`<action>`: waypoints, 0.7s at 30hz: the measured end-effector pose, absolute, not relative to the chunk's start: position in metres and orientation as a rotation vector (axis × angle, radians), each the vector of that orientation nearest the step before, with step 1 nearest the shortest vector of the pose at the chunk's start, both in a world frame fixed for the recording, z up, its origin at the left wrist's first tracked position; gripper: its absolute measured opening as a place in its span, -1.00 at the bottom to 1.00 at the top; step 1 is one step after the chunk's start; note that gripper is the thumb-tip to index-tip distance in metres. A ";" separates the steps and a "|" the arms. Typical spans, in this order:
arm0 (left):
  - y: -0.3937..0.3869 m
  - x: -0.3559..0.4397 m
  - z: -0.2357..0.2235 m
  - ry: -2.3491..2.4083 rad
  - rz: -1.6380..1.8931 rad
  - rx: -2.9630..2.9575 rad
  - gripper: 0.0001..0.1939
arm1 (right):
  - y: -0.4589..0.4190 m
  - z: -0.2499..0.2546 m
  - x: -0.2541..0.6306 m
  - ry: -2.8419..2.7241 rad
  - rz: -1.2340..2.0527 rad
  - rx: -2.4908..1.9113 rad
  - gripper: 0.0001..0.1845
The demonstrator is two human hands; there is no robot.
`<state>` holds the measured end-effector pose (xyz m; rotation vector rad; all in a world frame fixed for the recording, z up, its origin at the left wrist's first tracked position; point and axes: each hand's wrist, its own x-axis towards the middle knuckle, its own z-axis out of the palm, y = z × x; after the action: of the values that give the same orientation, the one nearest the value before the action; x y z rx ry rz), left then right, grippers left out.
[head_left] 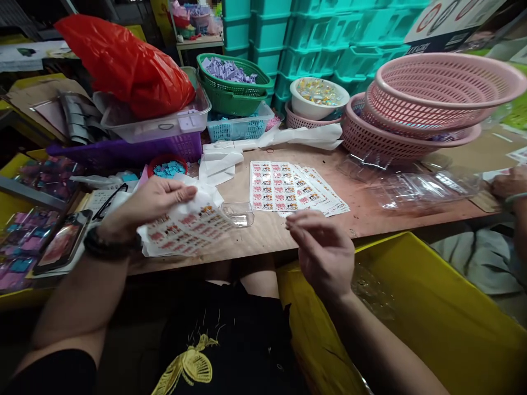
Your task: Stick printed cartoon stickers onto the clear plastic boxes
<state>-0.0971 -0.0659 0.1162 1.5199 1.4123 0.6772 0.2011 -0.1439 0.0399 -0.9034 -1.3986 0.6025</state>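
My left hand [150,203] grips a sticker sheet [191,227] by its upper edge, thumb on top. Rows of small printed cartoon pictures and pink lettering cover the sheet, which tilts over the table's front edge. White paper lies behind and under it. My right hand [325,255] is raised at the table edge, thumb and fingertips pinched together; whatever they may hold is too small to make out. Just beyond it, more sticker sheets [274,184] are fanned out flat on the wooden table. Between the hands rests a small clear plastic shell [241,215].
Clear plastic packs [428,186] lie right, before pink baskets [411,131]. Behind stand a white bowl [317,112], a green basket [234,99] and teal crates [313,33]. A red bag [127,71] and phone [61,241] are left. Another person's hand [510,184] shows at right.
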 end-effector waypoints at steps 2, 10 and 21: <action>-0.027 -0.117 0.130 1.447 0.409 1.577 -0.58 | -0.117 0.023 0.202 -1.345 0.792 -0.988 -0.65; 0.067 -0.079 0.107 1.609 0.294 2.063 -0.86 | -0.055 -0.042 0.164 -1.704 0.651 -1.208 -0.08; -0.082 0.018 0.024 0.851 0.798 0.598 -0.37 | -0.066 -0.008 0.162 -1.511 -0.223 -1.113 -0.18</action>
<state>0.0177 -0.0819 0.0244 0.5980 0.8515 0.7978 0.1618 -0.0661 -0.0076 -1.1134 -1.5107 -0.2228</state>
